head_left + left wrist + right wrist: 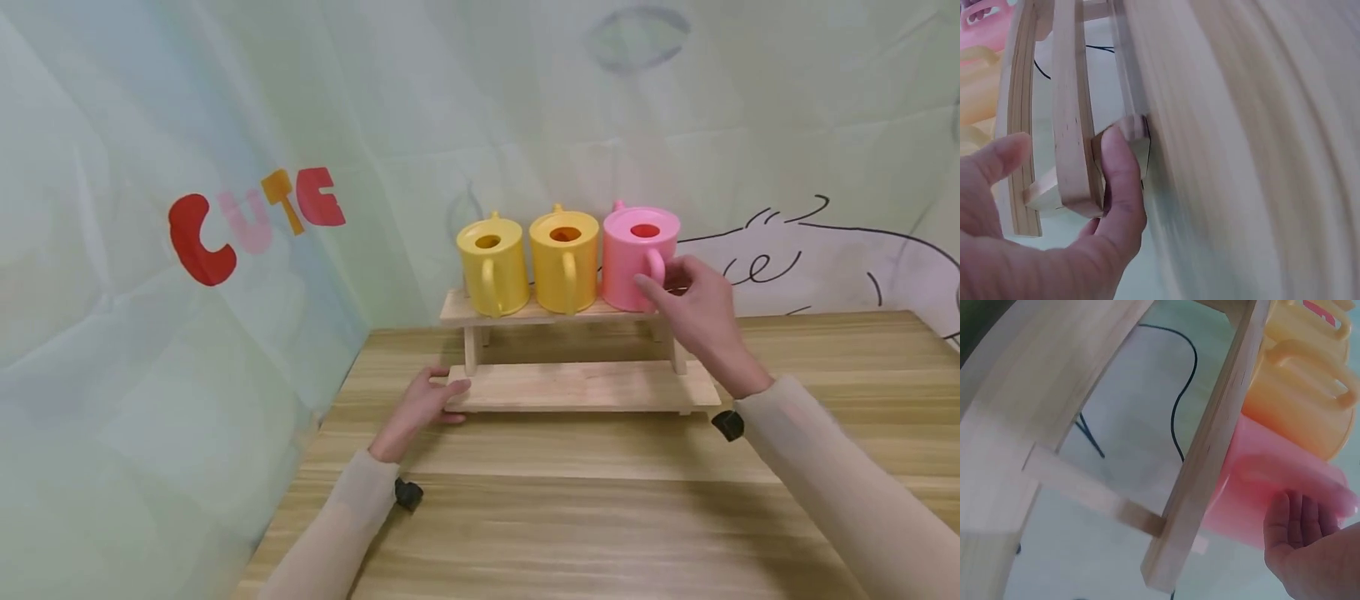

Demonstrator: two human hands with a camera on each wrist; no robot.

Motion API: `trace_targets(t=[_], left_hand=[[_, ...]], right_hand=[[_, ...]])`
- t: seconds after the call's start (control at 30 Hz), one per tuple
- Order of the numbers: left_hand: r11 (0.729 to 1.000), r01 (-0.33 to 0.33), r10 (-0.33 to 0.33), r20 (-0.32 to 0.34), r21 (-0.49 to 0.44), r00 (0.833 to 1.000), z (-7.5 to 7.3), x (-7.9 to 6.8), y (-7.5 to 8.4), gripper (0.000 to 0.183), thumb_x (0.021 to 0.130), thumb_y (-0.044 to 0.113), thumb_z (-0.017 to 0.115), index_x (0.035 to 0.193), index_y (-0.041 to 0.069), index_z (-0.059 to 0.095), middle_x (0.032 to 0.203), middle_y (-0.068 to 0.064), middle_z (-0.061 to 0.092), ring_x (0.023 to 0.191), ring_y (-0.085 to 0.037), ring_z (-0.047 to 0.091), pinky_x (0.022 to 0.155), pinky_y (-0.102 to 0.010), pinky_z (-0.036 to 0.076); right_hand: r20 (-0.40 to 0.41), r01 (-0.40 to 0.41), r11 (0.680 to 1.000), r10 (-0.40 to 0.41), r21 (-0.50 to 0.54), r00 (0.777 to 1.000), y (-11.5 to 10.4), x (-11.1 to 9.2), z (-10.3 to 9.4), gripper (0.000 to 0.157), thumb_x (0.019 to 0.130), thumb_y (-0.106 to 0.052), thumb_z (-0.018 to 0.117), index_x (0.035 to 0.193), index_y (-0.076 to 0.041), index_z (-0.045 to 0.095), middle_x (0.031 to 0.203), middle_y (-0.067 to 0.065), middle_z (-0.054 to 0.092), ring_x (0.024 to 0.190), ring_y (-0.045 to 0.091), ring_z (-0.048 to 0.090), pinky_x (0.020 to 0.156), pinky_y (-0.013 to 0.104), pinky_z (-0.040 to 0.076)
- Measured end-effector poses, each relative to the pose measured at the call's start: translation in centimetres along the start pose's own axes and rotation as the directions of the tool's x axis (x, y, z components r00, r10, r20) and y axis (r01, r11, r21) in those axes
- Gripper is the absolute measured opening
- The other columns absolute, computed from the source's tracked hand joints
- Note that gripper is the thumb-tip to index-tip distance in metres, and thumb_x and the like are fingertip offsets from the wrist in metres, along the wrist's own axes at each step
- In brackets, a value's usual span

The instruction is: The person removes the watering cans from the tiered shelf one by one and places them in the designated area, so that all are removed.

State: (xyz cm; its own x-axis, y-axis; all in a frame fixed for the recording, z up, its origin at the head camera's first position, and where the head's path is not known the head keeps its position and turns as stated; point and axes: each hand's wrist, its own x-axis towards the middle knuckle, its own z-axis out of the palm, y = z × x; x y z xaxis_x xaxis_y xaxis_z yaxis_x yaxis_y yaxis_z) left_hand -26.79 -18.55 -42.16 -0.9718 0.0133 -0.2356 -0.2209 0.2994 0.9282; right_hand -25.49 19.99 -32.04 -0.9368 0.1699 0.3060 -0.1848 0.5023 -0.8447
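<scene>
A pink watering can [624, 271] stands at the right end of the upper tier of a two-tier wooden stand [577, 386]. My right hand [701, 304] holds it by the handle, thumb on the near side and fingers curled in behind, as the right wrist view also shows. Two yellow watering cans [504, 279] [551, 275] stand in a row to its left, handles facing me. With my left hand [420, 404] I grip the left end of the stand's lower board, thumb over the top and fingers around the end and underneath.
The stand sits toward the back of a wood-grain table [570, 517]. Right behind it hangs a pale cloth backdrop [450, 100] with coloured letters and line drawings. A black band shows at each wrist.
</scene>
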Motion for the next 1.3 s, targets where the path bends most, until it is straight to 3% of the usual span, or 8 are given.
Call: trace_targets(t=[0.1, 0.3, 0.67, 0.77, 0.83, 0.97, 1.07, 1.3], left_hand=[[0.998, 0.033, -0.033, 0.007, -0.056, 0.999, 0.1, -0.1, -0.4, 0.072, 0.106, 0.019, 0.072, 0.161, -0.009, 0.033, 0.146, -0.032, 0.053, 0.11, -0.028, 0.072, 0.074, -0.027, 0.071], [0.99, 0.062, -0.056, 0.045, -0.129, 0.997, -0.2, -0.2, -1.1, 0.072, 0.106, 0.013, 0.072, 0.159, -0.015, 0.033, 0.144, -0.038, 0.057, 0.08, -0.014, 0.075, 0.074, -0.023, 0.07], [0.963, 0.096, -0.074, 0.095, -0.251, 0.993, -0.2, 0.3, -1.2, 0.064, 0.108, 0.004, 0.067, 0.159, -0.016, 0.034, 0.145, -0.034, 0.054, 0.094, -0.014, 0.072, 0.079, -0.018, 0.068], [0.954, 0.098, -0.072, 0.101, -0.284, 0.992, -0.1, 0.5, -1.2, 0.067, 0.108, 0.002, 0.066, 0.161, -0.017, 0.03, 0.148, -0.035, 0.051, 0.097, -0.016, 0.071, 0.08, -0.018, 0.069], [0.949, 0.098, -0.07, 0.101, -0.301, 0.992, 0.0, 0.6, -1.3, 0.069, 0.107, 0.001, 0.066, 0.162, -0.017, 0.028, 0.149, -0.037, 0.05, 0.098, -0.017, 0.071, 0.08, -0.019, 0.069], [0.942, 0.093, -0.066, 0.095, -0.322, 0.993, 0.1, 0.7, -1.3, 0.069, 0.107, 0.0, 0.066, 0.162, -0.016, 0.028, 0.149, -0.037, 0.05, 0.097, -0.017, 0.071, 0.079, -0.02, 0.069], [0.939, 0.091, -0.062, 0.095, -0.331, 0.993, 0.1, 0.7, -1.2, 0.067, 0.107, -0.001, 0.065, 0.161, -0.015, 0.028, 0.147, -0.036, 0.05, 0.095, -0.016, 0.071, 0.079, -0.02, 0.069], [0.951, 0.056, -0.033, 0.082, -0.303, 0.996, 0.1, 0.5, -1.1, 0.071, 0.105, -0.001, 0.068, 0.163, -0.01, 0.028, 0.146, -0.035, 0.053, 0.091, -0.017, 0.074, 0.077, -0.023, 0.07]], right_hand=[[0.009, -0.049, 0.998, 0.049, 0.042, 0.999, -0.1, 0.2, 0.6, 0.056, 0.106, -0.045, 0.07, 0.138, 0.001, 0.064, 0.13, 0.021, 0.07, 0.113, 0.026, 0.061, 0.08, 0.007, 0.05], [-0.02, -0.105, 0.985, 0.109, 0.139, 0.994, -0.6, 0.8, 1.4, 0.05, 0.108, -0.042, 0.068, 0.135, -0.001, 0.07, 0.122, 0.012, 0.07, 0.105, 0.017, 0.06, 0.078, 0.008, 0.053], [-0.014, -0.191, 0.915, 0.209, 0.355, 0.978, -1.2, 1.3, 2.6, 0.052, 0.111, -0.041, 0.062, 0.141, 0.001, 0.07, 0.118, 0.003, 0.066, 0.104, 0.013, 0.061, 0.092, 0.012, 0.057], [-0.041, -0.188, 0.908, 0.219, 0.375, 0.975, -1.2, 1.3, 2.9, 0.045, 0.111, -0.039, 0.061, 0.129, 0.0, 0.075, 0.105, -0.001, 0.067, 0.099, 0.014, 0.062, 0.086, 0.012, 0.059], [-0.071, -0.179, 0.908, 0.222, 0.378, 0.973, -1.2, 1.4, 3.0, 0.039, 0.11, -0.036, 0.06, 0.107, -0.001, 0.077, 0.09, -0.005, 0.064, 0.092, 0.013, 0.06, 0.077, 0.012, 0.057], [-0.141, -0.175, 0.912, 0.241, 0.37, 0.96, -1.4, 1.5, 3.3, 0.04, 0.105, -0.028, 0.057, 0.07, -0.01, 0.061, 0.072, -0.008, 0.056, 0.082, 0.015, 0.053, 0.061, 0.021, 0.045], [-0.193, -0.181, 0.918, 0.261, 0.354, 0.946, -1.5, 1.6, 3.5, 0.04, 0.101, -0.024, 0.053, 0.062, -0.014, 0.051, 0.065, -0.009, 0.051, 0.073, 0.016, 0.05, 0.055, 0.024, 0.037], [-0.267, -0.178, 0.927, 0.273, 0.33, 0.924, -1.3, 1.5, 3.8, 0.037, 0.102, -0.022, 0.047, 0.067, -0.011, 0.043, 0.061, -0.007, 0.039, 0.069, 0.017, 0.046, 0.053, 0.025, 0.032]])
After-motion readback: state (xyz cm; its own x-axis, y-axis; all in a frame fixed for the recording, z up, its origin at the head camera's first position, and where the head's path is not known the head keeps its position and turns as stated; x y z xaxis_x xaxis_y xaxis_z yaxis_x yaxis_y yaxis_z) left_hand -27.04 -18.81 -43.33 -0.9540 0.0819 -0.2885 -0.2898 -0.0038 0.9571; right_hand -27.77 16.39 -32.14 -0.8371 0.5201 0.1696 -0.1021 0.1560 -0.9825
